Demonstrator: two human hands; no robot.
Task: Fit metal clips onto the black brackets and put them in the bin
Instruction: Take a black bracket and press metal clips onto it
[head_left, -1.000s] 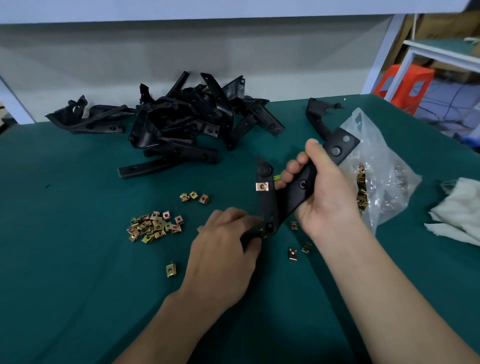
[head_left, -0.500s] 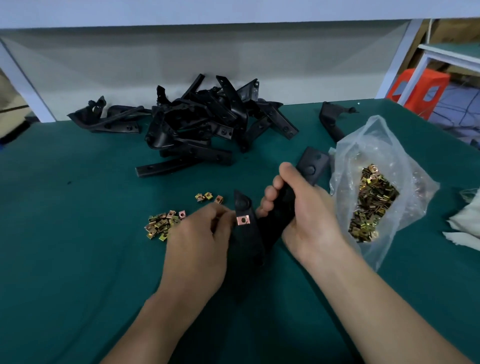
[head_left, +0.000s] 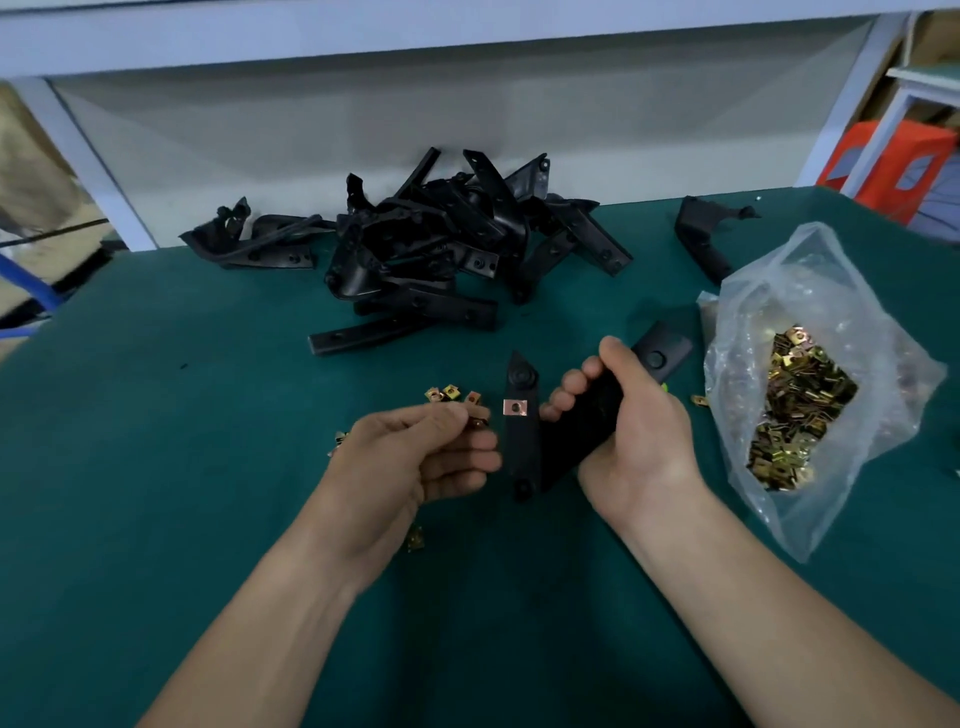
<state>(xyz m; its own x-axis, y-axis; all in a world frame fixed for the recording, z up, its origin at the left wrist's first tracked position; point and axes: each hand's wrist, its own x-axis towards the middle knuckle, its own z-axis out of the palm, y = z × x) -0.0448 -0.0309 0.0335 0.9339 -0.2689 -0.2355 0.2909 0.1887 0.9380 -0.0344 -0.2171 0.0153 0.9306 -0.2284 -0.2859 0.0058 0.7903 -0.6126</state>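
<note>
Right hand (head_left: 634, 436) is wrapped around one arm of the black bracket (head_left: 522, 447), tilting the other arm up so the slots face the worker; one clip (head_left: 516, 408) already sits on it. Left hand (head_left: 421, 457) pinches another clip (head_left: 479, 422) just beside it, probably next on. No bin in view. Spare clips sit close on the counter (head_left: 156, 467).

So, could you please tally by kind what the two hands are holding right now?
Black bracket: 1, gripped by the right hand
Fitted clip on that bracket: 1
Loose clip: 1, pinched by the left hand
Total: 3
</note>
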